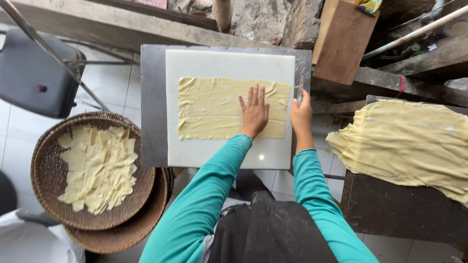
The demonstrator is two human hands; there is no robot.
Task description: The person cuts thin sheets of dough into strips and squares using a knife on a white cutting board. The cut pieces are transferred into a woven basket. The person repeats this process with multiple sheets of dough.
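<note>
1. While flat, fingers spread, left hand [254, 113] presses one dough sheet [214, 107] on one white board [229, 63].
2. Right hand [301, 116], just beside, fisted around one knife [300, 87].
3. Left of both: two stacked baskets [46, 160].

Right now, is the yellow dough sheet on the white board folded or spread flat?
Spread flat. The dough sheet lies in one layer on the white board, with the left hand pressed on it, fingers spread; only its edges look slightly wavy.

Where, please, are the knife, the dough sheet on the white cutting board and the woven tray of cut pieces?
knife [301, 87], head view, on the blade above the right hand.
dough sheet [209, 109], head view, on its left half.
woven tray [48, 168], head view, on bare weave left of the cut pieces.
</note>
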